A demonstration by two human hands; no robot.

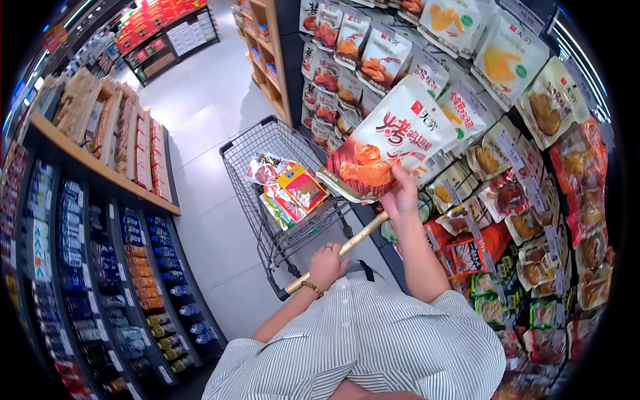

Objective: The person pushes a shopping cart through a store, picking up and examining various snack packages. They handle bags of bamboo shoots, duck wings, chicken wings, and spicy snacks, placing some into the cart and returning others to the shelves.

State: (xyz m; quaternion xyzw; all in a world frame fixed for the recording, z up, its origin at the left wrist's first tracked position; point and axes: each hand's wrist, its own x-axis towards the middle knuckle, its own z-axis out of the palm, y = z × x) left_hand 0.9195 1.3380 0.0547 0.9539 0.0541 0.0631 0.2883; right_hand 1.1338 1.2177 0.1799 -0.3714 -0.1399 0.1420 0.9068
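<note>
My right hand (402,195) grips the lower edge of a large white and red snack bag (393,137) with roasted chicken pictured on it. The bag is tilted in front of the hanging packets on the right. My left hand (327,265), with a ring and a beaded bracelet at the wrist, is closed round the yellow handle (363,233) of a wire shopping cart (243,175). Inside the cart lie several packages, among them a yellow and red packet (302,189) on top of others.
Hanging snack packets (503,57) fill the wall on the right. Shelves of bottles and cans (73,233) stand at the left, with boxed goods on top. Grey floor tiles (200,153) run between them. A wooden shelf (270,60) and red displays (157,27) stand farther ahead.
</note>
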